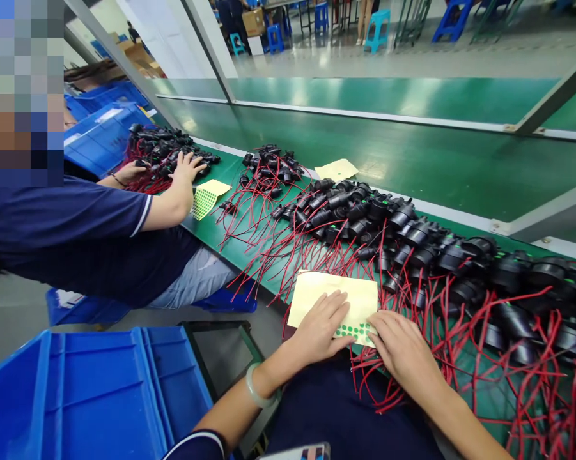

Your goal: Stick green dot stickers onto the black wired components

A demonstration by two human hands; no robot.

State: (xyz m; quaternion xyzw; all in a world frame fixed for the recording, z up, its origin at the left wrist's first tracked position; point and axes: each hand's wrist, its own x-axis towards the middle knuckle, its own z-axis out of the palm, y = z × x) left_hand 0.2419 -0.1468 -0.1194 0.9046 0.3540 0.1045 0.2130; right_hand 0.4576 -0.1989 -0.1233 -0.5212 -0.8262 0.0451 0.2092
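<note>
A pale yellow sheet (333, 285) with green round stickers along its lower right part lies at the near edge of the green table. My left hand (320, 324) rests on the sheet with its fingers stretched out, the thumb beside the stickers. At the sheet's right edge, my right hand (403, 348) has its thumb and forefinger close together at the stickers; whether a sticker is between them is too small to tell. Black cylindrical parts (417, 233) with red wires are heaped behind and to the right, some bearing green dots.
To the left, a seated person (67, 217) reaches into another heap of black parts (160, 144). Near that person lies a second sticker sheet (204, 203). Blue bins (91, 390) stand at lower left. Metal frame posts (556, 207) rise behind the table.
</note>
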